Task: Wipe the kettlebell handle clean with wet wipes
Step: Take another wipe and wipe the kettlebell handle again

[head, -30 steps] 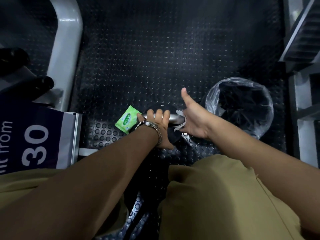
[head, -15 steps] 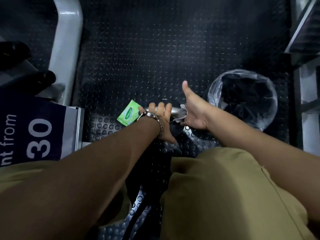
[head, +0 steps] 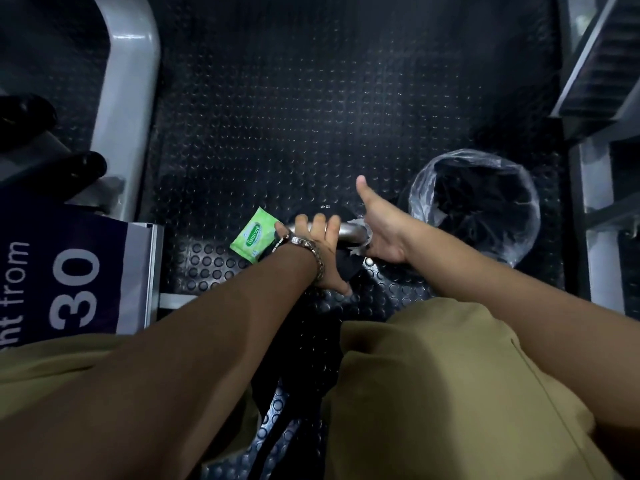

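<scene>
I work from one view only: the wide-angle head camera, worn by the person, facing forward and steeply down past both forearms. The left hand point(head: 327, 251) and right hand point(head: 384, 233), at the kettlebell handle point(head: 348, 232), sit near frame centre. The studded floor mat point(head: 311, 116) fills the upper frame; straight edges bow outward.

Smooth, shiny metal kettlebell handle point(head: 348, 231); studded black rubber floor mat point(head: 311, 116); glossy green plastic wipes pack point(head: 255, 234).

Counts recorded: 2 hands (left hand point(head: 320, 245), right hand point(head: 384, 233)); 1 kettlebell handle point(head: 348, 233); 1 wet wipe point(head: 358, 224); 1 green packet point(head: 254, 235); 1 lined bin point(head: 420, 199); 1 wristwatch point(head: 308, 244).
</scene>
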`<state>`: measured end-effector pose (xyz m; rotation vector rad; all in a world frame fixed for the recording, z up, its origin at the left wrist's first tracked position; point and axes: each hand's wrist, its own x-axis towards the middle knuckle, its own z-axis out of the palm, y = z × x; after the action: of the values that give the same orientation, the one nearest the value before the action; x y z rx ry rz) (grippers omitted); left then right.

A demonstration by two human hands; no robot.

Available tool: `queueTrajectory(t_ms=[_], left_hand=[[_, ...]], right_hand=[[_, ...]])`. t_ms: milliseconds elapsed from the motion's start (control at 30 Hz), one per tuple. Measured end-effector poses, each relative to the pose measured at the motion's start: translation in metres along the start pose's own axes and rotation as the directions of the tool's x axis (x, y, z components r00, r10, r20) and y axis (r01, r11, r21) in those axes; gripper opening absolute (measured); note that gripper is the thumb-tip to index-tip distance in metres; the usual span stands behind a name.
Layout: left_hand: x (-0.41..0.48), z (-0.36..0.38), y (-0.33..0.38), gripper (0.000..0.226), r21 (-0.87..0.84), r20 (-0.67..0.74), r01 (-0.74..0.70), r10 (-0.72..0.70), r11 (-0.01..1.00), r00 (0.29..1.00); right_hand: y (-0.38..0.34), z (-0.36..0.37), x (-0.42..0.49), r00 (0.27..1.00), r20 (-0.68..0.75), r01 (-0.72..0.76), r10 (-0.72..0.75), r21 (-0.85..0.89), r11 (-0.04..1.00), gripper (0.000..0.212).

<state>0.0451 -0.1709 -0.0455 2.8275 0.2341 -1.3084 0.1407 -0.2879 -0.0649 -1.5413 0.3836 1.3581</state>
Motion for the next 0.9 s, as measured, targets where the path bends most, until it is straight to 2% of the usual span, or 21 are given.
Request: queueTrajectory(t_ms=[67,167,333,467,567,633,733,800,900], left_hand=[[-0.001,-0.001,0.0,0.153,-0.003,0.002,0.001,-0.001,1.0,1.0],[0.0,0.0,-0.001,0.153,-0.005,0.0,-0.004,0.004,1.0,1.0],[0.001,0.002,-0.002,0.15,-0.011,-0.02,-0.016,0.016,1.0,1.0],[0.002,0.001,-0.002,0.151,0.0,-0.022,-0.02,0.02,1.0,1.0],[0.0,-0.001,-0.002,0.154,0.014,-0.005,-0.016,0.016,1.0,1.0],[0.0,-0.001,-0.001,0.154,0.014,-0.008,-0.01,0.011,1.0,1.0],[-0.001,-0.001,-0.001,0.152,0.01,-0.01,-0.007,0.007,1.0,1.0],[0.0,0.0,-0.002,0.152,0.008,-0.015,-0.011,0.011,1.0,1.0],[0.001,0.001,-0.002,0.15,0.007,-0.027,-0.019,0.019,1.0,0.999]], right_hand=[[0.002,0.0,0.008,0.999,-0.02,-0.04,0.039,-0.03,0.999,0.105],[0.003,0.0,0.005,0.999,-0.042,-0.034,0.032,-0.049,0.998,0.093],[0.003,-0.008,0.001,0.997,0.073,0.003,0.014,-0.224,0.975,0.124],[-0.015,-0.005,-0.015,0.993,0.115,0.023,0.031,-0.449,0.893,0.107],[-0.033,0.005,-0.004,0.997,0.048,-0.012,0.062,-0.682,0.731,0.089],[-0.041,0.015,0.007,0.993,0.038,-0.045,0.112,-0.759,0.65,0.085],[-0.048,0.02,0.015,0.983,0.071,-0.047,0.172,-0.799,0.599,0.08],[-0.051,0.013,0.014,0.974,0.103,-0.046,0.202,-0.783,0.62,0.087],[-0.058,-0.003,0.015,0.962,0.128,-0.06,0.243,-0.765,0.641,0.113]])
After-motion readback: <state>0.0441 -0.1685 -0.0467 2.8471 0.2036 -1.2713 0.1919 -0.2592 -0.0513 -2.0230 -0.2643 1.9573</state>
